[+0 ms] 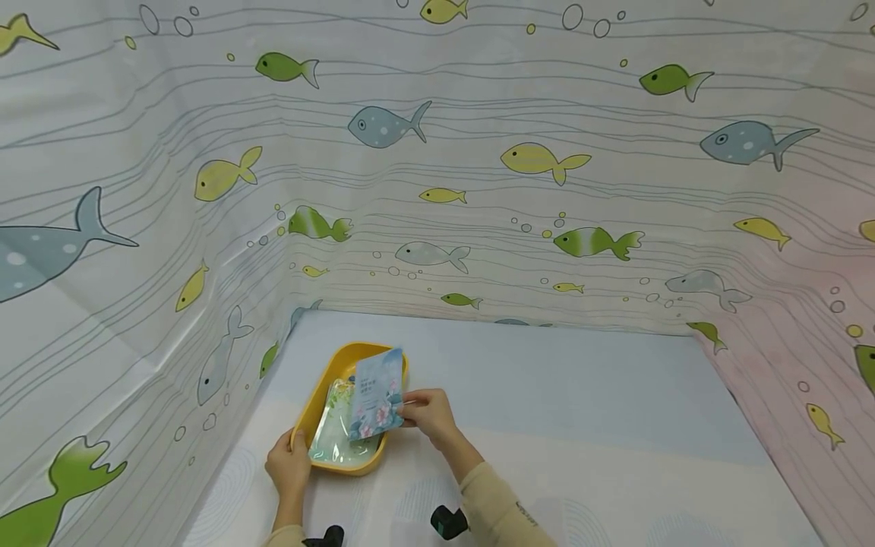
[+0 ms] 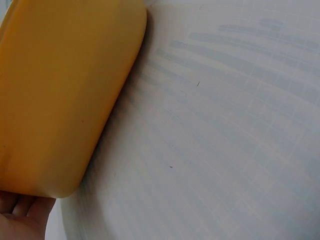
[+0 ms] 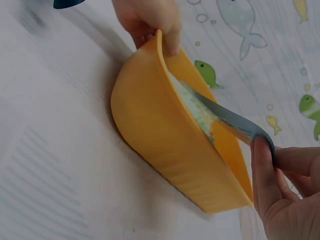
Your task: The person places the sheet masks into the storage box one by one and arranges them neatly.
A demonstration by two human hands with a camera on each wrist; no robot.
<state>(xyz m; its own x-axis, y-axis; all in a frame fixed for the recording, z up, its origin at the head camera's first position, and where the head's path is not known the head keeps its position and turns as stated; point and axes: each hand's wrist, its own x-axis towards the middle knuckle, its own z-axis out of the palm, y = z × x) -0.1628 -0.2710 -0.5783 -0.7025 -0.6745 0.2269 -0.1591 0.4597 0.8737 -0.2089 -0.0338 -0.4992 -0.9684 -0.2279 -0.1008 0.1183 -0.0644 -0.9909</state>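
A yellow plastic bin (image 1: 320, 395) with rounded corners stands on the left part of the table. My left hand (image 1: 287, 465) grips its near left corner; in the right wrist view that hand (image 3: 152, 20) has its thumb inside the rim and its fingers outside. My right hand (image 1: 431, 414) pinches the right edge of a flat blue packet (image 1: 374, 387) printed with pink flowers. Edge-on in the right wrist view, the packet (image 3: 227, 116) bends slightly and slants over the bin's opening. Under it lies a pale green glossy packet (image 1: 335, 433) inside the bin, partly hidden.
The table (image 1: 581, 403) has a pale blue and white cover with faint curved lines. Fish-printed sheeting (image 1: 478, 228) rises along its back and both sides, close by the bin on the left. Dark wrist devices (image 1: 449, 523) show at the bottom edge.
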